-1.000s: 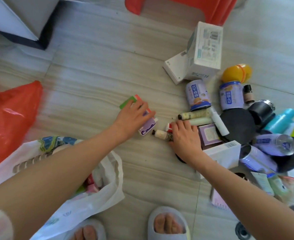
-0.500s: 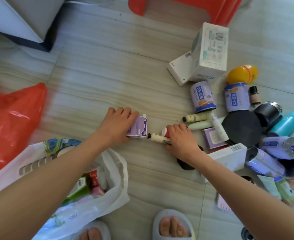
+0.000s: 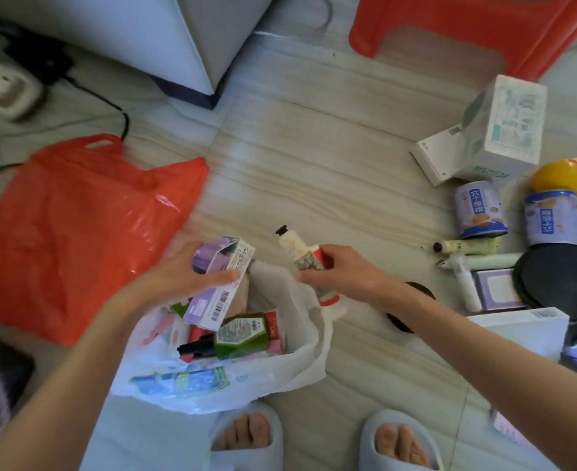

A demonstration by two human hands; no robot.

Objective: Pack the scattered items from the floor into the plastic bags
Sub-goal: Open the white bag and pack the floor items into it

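Note:
My left hand (image 3: 185,283) grips a purple and white carton (image 3: 217,287) over the mouth of the white plastic bag (image 3: 300,362). My right hand (image 3: 344,277) holds two small tubes, a cream one with a dark cap (image 3: 292,244) and a red and white one (image 3: 321,277), just above the bag's right edge. Inside the bag lie a green bottle (image 3: 242,334) and other packets. An orange plastic bag (image 3: 76,232) lies flat on the floor to the left.
Scattered items sit at the right: white boxes (image 3: 497,130), two blue cans (image 3: 480,209), a yellow ball (image 3: 565,175), tubes (image 3: 467,246), a black disc (image 3: 555,280). A red stool (image 3: 467,25) stands at the back. My slippered feet (image 3: 399,440) are below the bag.
Both hands lifted off the floor and came back over the white bag, the left with the purple carton, the right with the two tubes. The view shifted left.

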